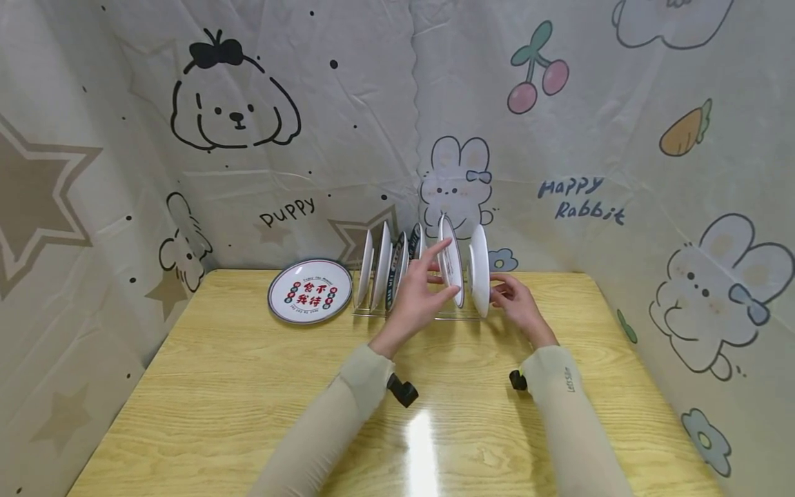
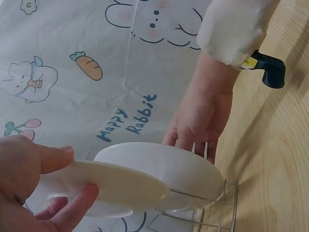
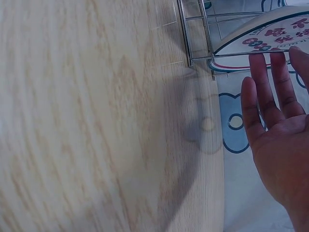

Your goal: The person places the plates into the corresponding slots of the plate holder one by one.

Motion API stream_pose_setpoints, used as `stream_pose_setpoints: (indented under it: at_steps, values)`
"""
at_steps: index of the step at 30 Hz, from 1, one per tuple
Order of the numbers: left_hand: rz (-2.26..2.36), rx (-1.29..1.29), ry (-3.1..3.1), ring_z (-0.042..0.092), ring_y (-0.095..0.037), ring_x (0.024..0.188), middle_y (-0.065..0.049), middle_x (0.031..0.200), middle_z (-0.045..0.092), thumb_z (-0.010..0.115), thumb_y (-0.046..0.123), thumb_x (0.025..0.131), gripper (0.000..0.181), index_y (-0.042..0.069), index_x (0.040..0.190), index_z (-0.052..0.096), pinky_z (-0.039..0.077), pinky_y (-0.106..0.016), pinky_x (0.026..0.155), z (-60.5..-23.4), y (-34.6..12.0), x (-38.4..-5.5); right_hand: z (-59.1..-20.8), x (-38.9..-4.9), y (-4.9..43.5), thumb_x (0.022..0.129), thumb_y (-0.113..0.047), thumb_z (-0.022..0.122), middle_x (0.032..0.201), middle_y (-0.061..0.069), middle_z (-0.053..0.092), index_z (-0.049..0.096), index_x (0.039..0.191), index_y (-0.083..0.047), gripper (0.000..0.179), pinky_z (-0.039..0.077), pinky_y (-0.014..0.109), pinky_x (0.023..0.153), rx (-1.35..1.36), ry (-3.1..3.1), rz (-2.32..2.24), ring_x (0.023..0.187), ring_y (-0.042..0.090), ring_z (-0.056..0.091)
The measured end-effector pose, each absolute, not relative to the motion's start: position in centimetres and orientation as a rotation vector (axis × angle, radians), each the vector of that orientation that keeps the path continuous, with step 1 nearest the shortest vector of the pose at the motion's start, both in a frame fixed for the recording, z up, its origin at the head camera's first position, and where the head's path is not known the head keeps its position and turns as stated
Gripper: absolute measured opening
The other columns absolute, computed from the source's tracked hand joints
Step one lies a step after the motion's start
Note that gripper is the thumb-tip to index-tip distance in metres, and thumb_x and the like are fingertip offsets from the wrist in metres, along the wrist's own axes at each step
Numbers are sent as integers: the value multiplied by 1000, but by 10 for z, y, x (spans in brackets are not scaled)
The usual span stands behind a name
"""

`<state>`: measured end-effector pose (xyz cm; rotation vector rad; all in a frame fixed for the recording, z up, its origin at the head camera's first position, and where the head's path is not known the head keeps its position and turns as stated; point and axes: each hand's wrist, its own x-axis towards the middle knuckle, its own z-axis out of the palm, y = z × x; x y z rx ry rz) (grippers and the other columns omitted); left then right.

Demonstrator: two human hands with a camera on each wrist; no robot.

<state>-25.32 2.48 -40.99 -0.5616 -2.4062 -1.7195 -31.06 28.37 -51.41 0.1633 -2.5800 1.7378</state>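
Note:
Between the thumb and fingers of my left hand (image 1: 417, 290), a white plate (image 1: 451, 259) is pinched upright, its lower edge close over the wire rack (image 1: 456, 318). My right hand (image 1: 518, 307) is at the right side of the rightmost white plate (image 1: 480, 269), which stands tilted in the rack. In the right wrist view, fairly straight fingers (image 3: 260, 87) reach the edge of that plate, whose face carries red characters (image 3: 277, 34). Seen from the left wrist, the right fingertips are hidden behind this plate (image 2: 159, 164).
Several more plates (image 1: 381, 266) stand in the rack's left part, some with dark patterned rims. A round plate (image 1: 310, 291) with red characters lies flat left of the rack. A printed curtain (image 1: 360, 103) hangs behind the wooden table (image 1: 248, 386) and along its sides.

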Motion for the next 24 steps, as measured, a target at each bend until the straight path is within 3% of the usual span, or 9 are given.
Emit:
stream_pose_setpoints:
  at_steps: [9, 16, 24]
  values:
    - [-1773, -576, -2390, 69, -33, 107, -18, 125, 52, 82, -1, 84, 93, 40, 157, 41, 62, -23, 66, -421, 38, -260, -515, -311, 284, 106, -4, 56, 107, 18, 69, 53, 144, 1, 39, 58, 21, 81, 168, -2572, 1727, 88, 4, 64]
    - [-1735, -538, -2442, 70, -33, 109, -18, 125, 53, 82, 2, 85, 94, 46, 156, 39, 61, -20, 67, -433, 45, -266, -515, -309, 284, 107, -7, 55, 117, 27, 67, 52, 146, -1, 40, 58, 24, 87, 161, -2597, 1722, 91, 3, 64]
    - [-1692, -505, -2493, 70, -30, 108, -22, 130, 53, 83, 3, 85, 93, 43, 157, 39, 60, -19, 70, -444, 51, -270, -513, -308, 283, 107, -7, 55, 115, 27, 68, 52, 145, 0, 39, 59, 25, 88, 162, -2598, 1709, 90, 2, 64]
